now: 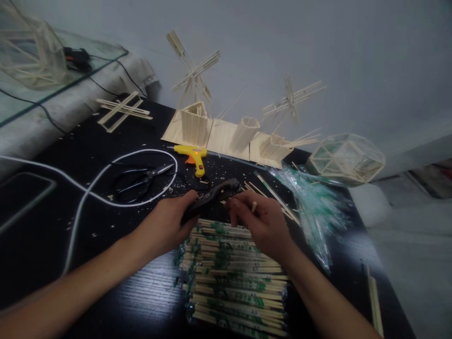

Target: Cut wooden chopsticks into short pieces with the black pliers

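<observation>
With our left hand (174,217), fingers wrapped round, we grip a black tool (215,194) over the middle of the table (148,292); our right hand (266,221) pinches a stick (254,206) just beside it. Chopsticks (236,282) lie below, the glue gun (192,154) towards the far edge.

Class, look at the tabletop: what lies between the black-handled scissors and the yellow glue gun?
In the head view, the looped white cord curves between the scissors and the glue gun, with small pale scraps scattered nearby.
</observation>
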A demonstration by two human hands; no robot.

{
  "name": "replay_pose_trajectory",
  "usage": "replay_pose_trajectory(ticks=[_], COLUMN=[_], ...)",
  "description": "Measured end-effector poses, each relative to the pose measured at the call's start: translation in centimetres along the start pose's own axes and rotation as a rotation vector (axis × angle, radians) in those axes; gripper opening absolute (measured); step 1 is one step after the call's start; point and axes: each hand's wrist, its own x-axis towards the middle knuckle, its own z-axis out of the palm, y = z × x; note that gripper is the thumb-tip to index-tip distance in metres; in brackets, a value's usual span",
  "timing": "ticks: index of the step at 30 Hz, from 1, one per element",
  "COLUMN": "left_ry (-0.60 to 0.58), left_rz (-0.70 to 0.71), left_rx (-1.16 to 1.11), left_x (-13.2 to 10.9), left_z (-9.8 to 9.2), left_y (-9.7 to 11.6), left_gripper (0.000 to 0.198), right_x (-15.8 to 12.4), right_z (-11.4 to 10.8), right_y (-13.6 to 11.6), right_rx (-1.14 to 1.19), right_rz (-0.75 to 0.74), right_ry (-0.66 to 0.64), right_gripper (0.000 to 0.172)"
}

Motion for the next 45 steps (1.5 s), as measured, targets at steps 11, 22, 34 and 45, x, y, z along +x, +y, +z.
replay_pose_trajectory(ticks=[11, 22, 34, 45], left_ry=[-0.006, -0.012, -0.338, -0.325], left_rz=[0.046, 0.019, -0.302, -0.384], left_rx=[0.002, 0.02, -0.661, -1.003], left_x=[0.2, 0.0, 0.2, 0.4], left_z=[-0.1, -0.1, 0.0, -0.4], left_y=[0.1, 0.2, 1.1, 0.9], left_gripper=[0.019, 0.018, 0.03, 0.033], right_x=[0.4, 0.5, 0.6, 1.0], right_z=[-0.3, -0.8, -0.9, -1.6], right_y=[-0.4, -0.2, -0.6, -0.7], right_rx=[-0.034, -0.041, -0.001, 0.356], right_rz=[-0.013, -0.051, 0.034, 0.128], right_ry=[-0.081, -0.193, -0.128, -0.082], right_gripper=[0.028, 0.033, 0.034, 0.023])
